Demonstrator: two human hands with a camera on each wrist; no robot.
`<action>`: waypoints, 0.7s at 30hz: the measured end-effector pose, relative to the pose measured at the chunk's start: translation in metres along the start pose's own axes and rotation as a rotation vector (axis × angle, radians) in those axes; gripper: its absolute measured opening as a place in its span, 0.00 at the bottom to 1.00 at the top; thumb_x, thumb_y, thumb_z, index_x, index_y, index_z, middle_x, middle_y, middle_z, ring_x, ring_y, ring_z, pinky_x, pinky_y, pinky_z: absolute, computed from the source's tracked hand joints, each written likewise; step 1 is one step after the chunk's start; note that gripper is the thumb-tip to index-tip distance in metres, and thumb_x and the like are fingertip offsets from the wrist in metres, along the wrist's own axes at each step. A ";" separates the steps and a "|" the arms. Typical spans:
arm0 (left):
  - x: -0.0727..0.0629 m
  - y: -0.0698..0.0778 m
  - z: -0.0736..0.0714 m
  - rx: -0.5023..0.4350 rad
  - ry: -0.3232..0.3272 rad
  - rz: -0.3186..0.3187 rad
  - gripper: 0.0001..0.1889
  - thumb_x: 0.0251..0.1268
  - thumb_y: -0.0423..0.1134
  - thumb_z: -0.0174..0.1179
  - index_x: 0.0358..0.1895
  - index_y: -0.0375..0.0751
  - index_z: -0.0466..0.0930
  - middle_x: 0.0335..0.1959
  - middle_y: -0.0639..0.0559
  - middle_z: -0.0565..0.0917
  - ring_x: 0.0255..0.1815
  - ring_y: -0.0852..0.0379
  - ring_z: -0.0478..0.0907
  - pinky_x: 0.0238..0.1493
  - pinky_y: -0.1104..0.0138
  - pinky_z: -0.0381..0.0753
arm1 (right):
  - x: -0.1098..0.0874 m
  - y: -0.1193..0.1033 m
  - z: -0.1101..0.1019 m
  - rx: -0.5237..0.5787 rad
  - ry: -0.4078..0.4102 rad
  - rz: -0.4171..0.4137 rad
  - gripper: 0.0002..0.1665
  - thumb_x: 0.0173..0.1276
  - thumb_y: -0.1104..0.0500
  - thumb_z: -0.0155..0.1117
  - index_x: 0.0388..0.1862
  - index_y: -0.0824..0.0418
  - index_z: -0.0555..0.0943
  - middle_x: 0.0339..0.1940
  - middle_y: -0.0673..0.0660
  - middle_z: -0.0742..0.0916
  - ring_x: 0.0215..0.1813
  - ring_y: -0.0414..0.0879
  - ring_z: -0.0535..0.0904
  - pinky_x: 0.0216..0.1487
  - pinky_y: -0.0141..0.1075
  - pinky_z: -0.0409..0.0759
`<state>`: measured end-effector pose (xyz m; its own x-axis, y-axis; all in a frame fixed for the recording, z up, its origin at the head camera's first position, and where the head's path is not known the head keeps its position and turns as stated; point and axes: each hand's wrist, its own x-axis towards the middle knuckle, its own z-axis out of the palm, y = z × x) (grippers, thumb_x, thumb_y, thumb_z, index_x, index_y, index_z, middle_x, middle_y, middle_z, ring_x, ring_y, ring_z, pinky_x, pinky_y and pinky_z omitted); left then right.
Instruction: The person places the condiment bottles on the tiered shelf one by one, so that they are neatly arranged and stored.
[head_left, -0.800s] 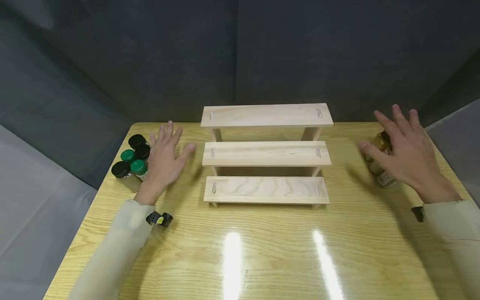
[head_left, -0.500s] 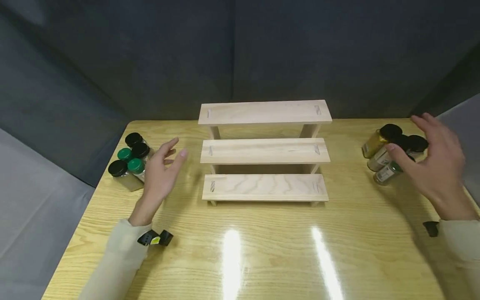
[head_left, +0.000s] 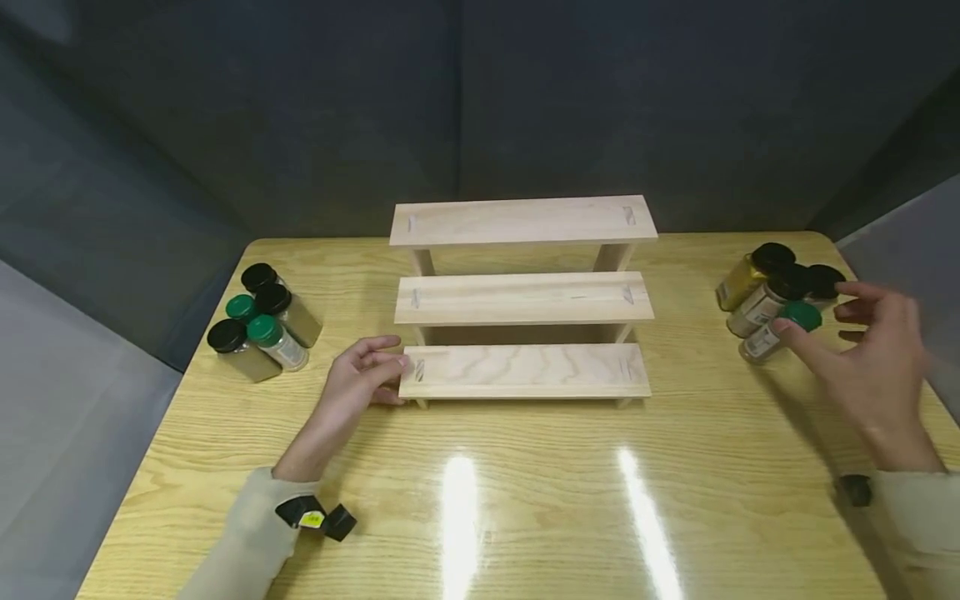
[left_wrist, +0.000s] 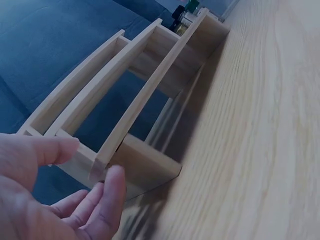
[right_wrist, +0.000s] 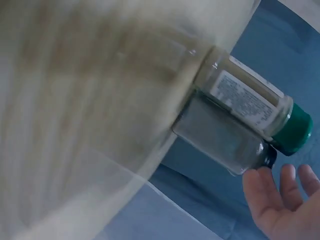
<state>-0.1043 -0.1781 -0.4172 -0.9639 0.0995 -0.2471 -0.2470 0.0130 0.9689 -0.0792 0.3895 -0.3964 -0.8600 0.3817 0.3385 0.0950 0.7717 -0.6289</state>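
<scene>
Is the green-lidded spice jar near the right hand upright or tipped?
Upright: the spice jar stands base-down on the table, green lid uppermost.

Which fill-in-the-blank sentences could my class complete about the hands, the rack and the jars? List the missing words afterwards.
1. The wooden rack has ____ steps.
2. Counting from the top, the left hand is at the ____ step's end.
3. The right hand is beside jars showing just ____ green lid.

Missing words: three; third; one.
</scene>
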 end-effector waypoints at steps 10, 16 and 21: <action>0.001 -0.007 0.004 -0.062 -0.045 -0.044 0.27 0.77 0.24 0.64 0.74 0.22 0.67 0.38 0.48 0.83 0.35 0.57 0.86 0.35 0.66 0.93 | -0.001 0.009 0.002 0.009 -0.073 0.081 0.37 0.72 0.47 0.78 0.72 0.57 0.72 0.48 0.45 0.77 0.34 0.17 0.70 0.34 0.14 0.66; 0.001 -0.007 0.005 -0.071 -0.044 -0.062 0.28 0.79 0.24 0.63 0.75 0.22 0.65 0.38 0.48 0.83 0.34 0.58 0.85 0.35 0.67 0.92 | -0.002 0.009 0.002 0.028 -0.098 0.097 0.28 0.73 0.45 0.76 0.64 0.36 0.71 0.44 0.34 0.76 0.35 0.18 0.72 0.34 0.15 0.69; 0.003 -0.009 0.006 -0.086 -0.038 -0.075 0.28 0.79 0.23 0.62 0.75 0.21 0.64 0.39 0.47 0.83 0.35 0.58 0.86 0.37 0.67 0.92 | -0.002 0.006 0.003 0.041 -0.107 0.090 0.25 0.75 0.47 0.75 0.62 0.37 0.71 0.44 0.34 0.76 0.37 0.20 0.73 0.32 0.15 0.70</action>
<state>-0.1042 -0.1723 -0.4261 -0.9384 0.1395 -0.3162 -0.3271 -0.0637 0.9428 -0.0778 0.3921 -0.4029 -0.8975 0.3908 0.2043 0.1557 0.7143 -0.6823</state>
